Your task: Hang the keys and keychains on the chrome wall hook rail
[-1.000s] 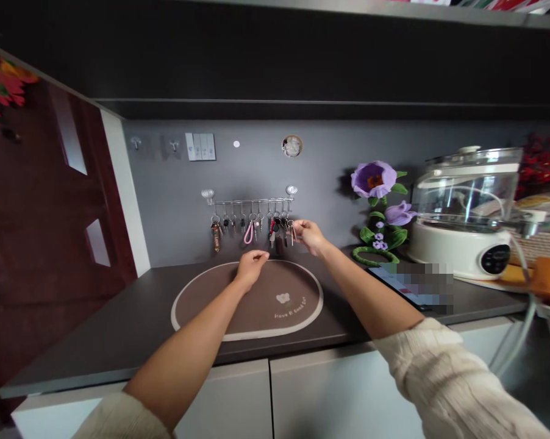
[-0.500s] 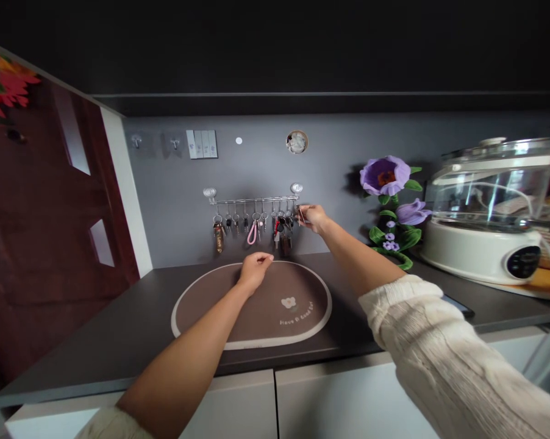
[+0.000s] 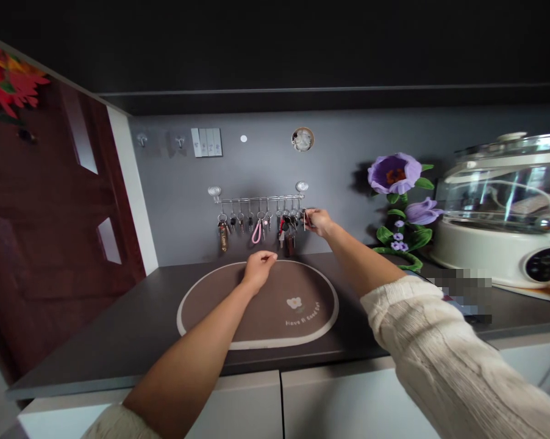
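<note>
My right hand [image 3: 319, 222] pinches a small bunch of keys [image 3: 304, 221] at the right end of a clear wall rack [image 3: 260, 199]. Whether the ring sits on the last hook is too small to tell. Several other bunches hang along the rack, among them a brown "Love" key fob [image 3: 224, 236], a pink loop strap [image 3: 257, 232] and a dark brown fob [image 3: 290, 244]. My left hand [image 3: 259, 269] hovers low over the far part of a brown oval mat [image 3: 257, 320], its fingers curled together, with nothing visible in them.
Purple fabric flowers [image 3: 396, 174] stand right of my right hand. Beyond them is a cream appliance [image 3: 489, 244] with a glass top. A dark cabinet [image 3: 275, 49] overhangs the counter [image 3: 92, 329]. A switch panel [image 3: 206, 142] and a round wall hole [image 3: 303, 139] sit above the rack.
The view has shifted slightly, so the scene appears a little further right. My right hand stays at the rack's right end with the keys, and my left hand keeps its pose over the mat.
</note>
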`<action>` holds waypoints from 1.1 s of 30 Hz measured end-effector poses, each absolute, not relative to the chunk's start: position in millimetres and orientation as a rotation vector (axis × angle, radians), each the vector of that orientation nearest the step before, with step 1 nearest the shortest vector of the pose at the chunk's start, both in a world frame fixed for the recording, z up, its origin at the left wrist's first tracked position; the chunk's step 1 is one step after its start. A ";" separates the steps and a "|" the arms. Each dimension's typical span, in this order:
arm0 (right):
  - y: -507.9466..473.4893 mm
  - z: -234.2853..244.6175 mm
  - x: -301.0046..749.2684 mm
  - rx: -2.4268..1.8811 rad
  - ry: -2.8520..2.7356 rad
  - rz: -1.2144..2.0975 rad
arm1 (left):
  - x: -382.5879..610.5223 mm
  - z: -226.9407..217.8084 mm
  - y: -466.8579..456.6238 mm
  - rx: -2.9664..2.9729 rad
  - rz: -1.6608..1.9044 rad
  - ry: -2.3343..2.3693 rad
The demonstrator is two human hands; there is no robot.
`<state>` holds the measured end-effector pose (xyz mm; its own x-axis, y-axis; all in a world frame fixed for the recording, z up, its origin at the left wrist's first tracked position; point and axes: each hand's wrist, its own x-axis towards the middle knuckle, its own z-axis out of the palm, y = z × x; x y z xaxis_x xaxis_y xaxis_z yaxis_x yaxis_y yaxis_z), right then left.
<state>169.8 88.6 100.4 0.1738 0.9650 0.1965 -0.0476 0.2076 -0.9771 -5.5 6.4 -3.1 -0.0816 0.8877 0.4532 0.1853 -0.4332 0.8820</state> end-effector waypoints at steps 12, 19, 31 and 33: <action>95.3 84.5 167.0 -0.990 -1.170 0.884 | -6.8 -3.7 11.0 1.573 1.593 1.148; 73.5 79.3 164.8 -1.110 -1.103 0.776 | -12.2 -3.0 5.7 1.644 1.599 1.175; -33.1 51.5 129.3 -0.924 -1.227 0.966 | -38.7 19.8 -58.8 1.642 1.577 1.110; -54.0 50.2 126.3 -0.811 -1.317 0.930 | -44.4 28.6 -77.8 1.784 1.585 1.046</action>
<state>126.3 -54.0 50.2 0.0165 0.9051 0.4250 -0.0973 0.4245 -0.9002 -44.4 -77.8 28.6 0.0119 0.8220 0.5694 0.2004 -0.5599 0.8040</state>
